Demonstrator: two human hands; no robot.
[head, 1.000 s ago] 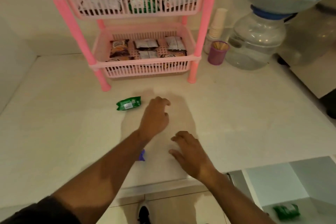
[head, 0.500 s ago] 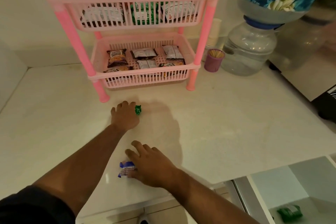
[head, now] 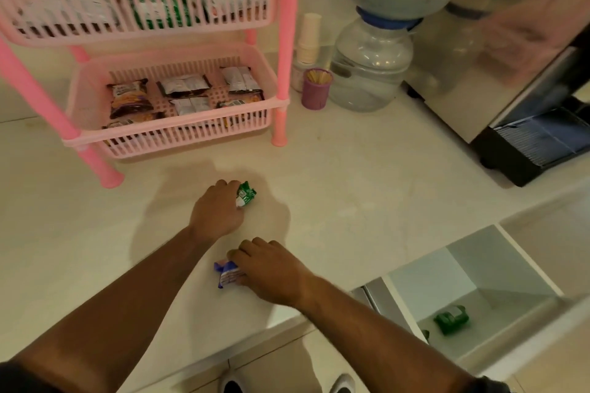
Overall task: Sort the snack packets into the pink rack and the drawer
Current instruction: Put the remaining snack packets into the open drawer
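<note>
My left hand (head: 218, 210) is closed around a green snack packet (head: 246, 197) just above the counter, in front of the pink rack (head: 284, 41). My right hand (head: 271, 268) grips a purple-and-white packet (head: 226, 274) near the counter's front edge. The rack's lower shelf holds several brown and silver packets (head: 183, 96); its upper shelf holds white and green packets. At the lower right the open white drawer (head: 472, 268) holds a green packet (head: 450, 320).
Right of the rack stand a stack of paper cups (head: 309, 38), a purple toothpick holder (head: 316, 89) and a large water bottle (head: 372, 67) with a floral cover. A steel appliance (head: 523, 105) sits at the far right. My shoes show below the counter edge.
My left hand reached the green packet and closed on it, lifting it. My right hand moved left onto the purple packet and took hold of it.
</note>
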